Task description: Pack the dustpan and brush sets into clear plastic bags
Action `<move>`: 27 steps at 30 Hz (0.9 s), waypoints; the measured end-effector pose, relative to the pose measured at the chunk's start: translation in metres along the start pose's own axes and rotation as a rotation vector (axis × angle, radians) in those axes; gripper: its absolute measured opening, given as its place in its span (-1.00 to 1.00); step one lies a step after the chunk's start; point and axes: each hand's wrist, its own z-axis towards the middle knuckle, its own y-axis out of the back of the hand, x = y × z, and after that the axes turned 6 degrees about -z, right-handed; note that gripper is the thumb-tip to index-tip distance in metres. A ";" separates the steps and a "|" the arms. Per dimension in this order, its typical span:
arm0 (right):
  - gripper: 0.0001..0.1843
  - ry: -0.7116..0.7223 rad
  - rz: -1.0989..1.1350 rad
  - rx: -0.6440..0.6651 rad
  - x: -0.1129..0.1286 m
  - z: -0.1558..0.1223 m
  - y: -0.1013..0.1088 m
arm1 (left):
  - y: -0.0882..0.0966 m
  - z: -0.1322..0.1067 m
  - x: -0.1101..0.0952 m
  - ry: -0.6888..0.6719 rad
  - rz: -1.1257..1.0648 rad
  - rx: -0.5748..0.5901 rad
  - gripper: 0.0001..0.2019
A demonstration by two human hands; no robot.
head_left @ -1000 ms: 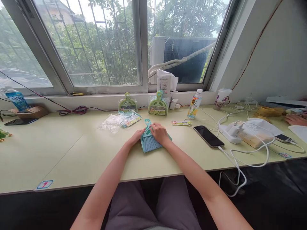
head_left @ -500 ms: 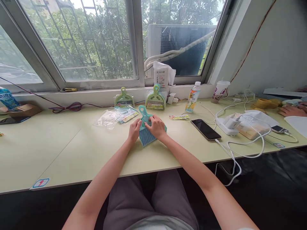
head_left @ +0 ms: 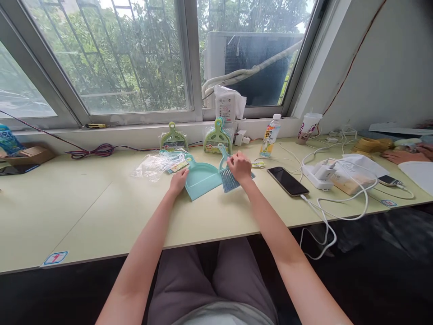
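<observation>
Head view, one entry. Worktop (head_left: 101,203): pale green, running under a window. Left hand (head_left: 178,180): set at the left edge of the teal dustpan (head_left: 203,178), fingers touching its rim; whether they pinch it or only rest on it cannot be told. The dustpan lies flat on the worktop, in front of the person, open side toward the near edge. Right hand (head_left: 240,167): fingers clamped on the teal brush (head_left: 228,179), just beside the dustpan's right side, bristles pointing toward the near edge and handle pointing toward the window. Behind, against the window ledge: two green dustpan sets (head_left: 173,139) (head_left: 217,137), upright. Left of the teal dustpan: a clear plastic bag (head_left: 152,166) with a printed card. Right of the brush: a drink bottle (head_left: 269,142), upright; a black phone (head_left: 287,180), flat and plugged into a white cable (head_left: 324,221); a white charger block (head_left: 321,174). Far right: another person's hand (head_left: 402,156) on the worktop.
</observation>
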 end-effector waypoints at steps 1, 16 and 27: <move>-0.61 0.007 -0.118 0.060 -0.005 -0.001 -0.006 | 0.002 0.000 0.002 0.016 0.080 0.014 -0.66; -0.63 -0.177 -0.343 0.346 -0.027 -0.002 -0.023 | 0.008 -0.006 -0.004 0.097 0.340 -0.045 -0.68; -0.71 -0.228 -0.296 0.334 -0.026 -0.002 -0.022 | 0.008 -0.011 -0.007 0.107 0.437 -0.027 -0.61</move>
